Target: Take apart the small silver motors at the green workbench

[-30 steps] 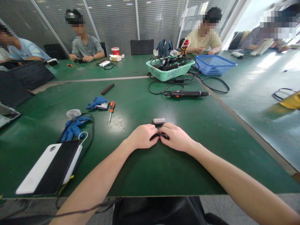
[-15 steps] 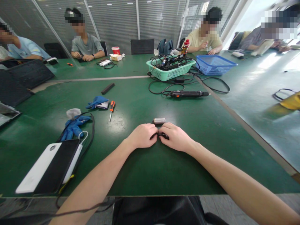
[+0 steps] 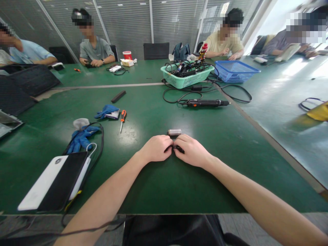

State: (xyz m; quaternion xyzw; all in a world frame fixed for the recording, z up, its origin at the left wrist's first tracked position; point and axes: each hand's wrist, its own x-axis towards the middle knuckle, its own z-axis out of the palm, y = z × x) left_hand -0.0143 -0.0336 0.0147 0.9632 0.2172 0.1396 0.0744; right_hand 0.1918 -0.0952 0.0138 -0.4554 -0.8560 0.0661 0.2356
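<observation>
My left hand [image 3: 159,148] and my right hand [image 3: 191,149] meet at the middle of the green table [image 3: 194,191], fingers curled and closed. Both hold a small black piece [image 3: 180,149], mostly hidden by the fingers, so its kind does not show. Dark edges of it appear by each thumb. Just beyond the fingertips lies a short silver cylinder [image 3: 175,132] on its side, apart from the hands.
At left lie a white-and-black device [image 3: 55,181] with cables, blue gloves [image 3: 83,136] and an orange screwdriver [image 3: 123,119]. Ahead are a corded black power screwdriver [image 3: 207,103], a green basket [image 3: 187,80] of tools and a blue basket [image 3: 235,71]. Several people sit around.
My right hand has turned slightly, and less of the black piece shows beside its thumb. My left hand stays in almost the same place. The silver cylinder has not moved on the table.
</observation>
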